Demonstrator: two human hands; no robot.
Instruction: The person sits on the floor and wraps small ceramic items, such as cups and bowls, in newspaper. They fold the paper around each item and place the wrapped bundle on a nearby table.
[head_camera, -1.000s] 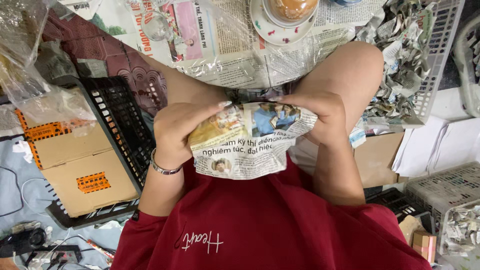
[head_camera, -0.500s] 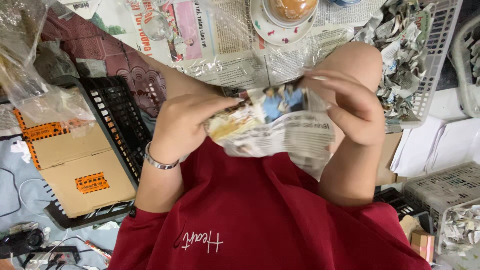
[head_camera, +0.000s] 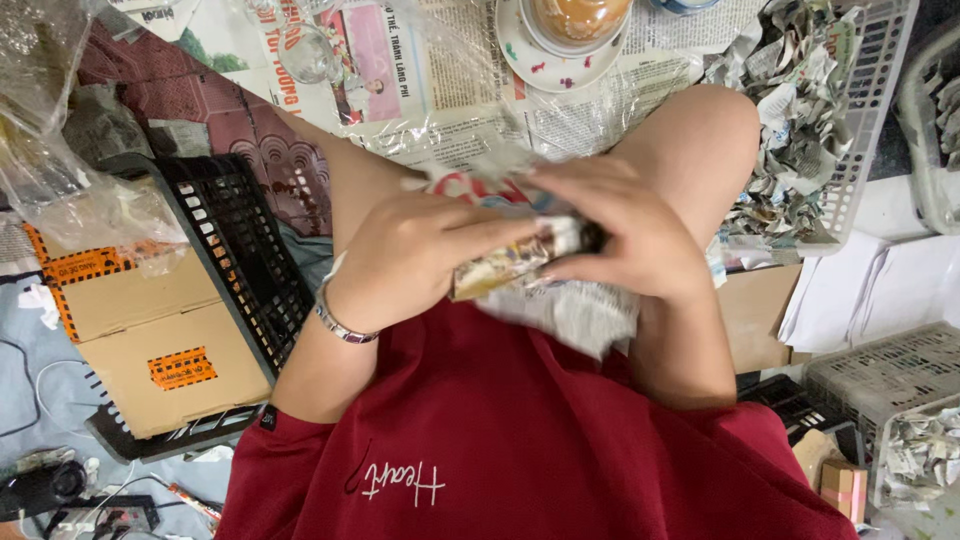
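Got the newspaper-wrapped bundle (head_camera: 520, 262) clamped between both hands over my lap, long axis running sideways, left hand (head_camera: 425, 250) curled over the near end and right hand (head_camera: 630, 235) folded tight around the other.

Floor: newspaper sheets (head_camera: 440, 70) and clear plastic film lying spread over a patterned dark-red mat (head_camera: 215, 130).
Left: black plastic crate (head_camera: 240, 250) sitting beside a cardboard box (head_camera: 150, 330).
Right: grey baskets (head_camera: 870, 90) holding crumpled paper.
Light: falling evenly, soft.

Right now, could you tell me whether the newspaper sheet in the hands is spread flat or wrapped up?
Wrapped up: the newspaper sheet is bunched between the left hand and right hand.
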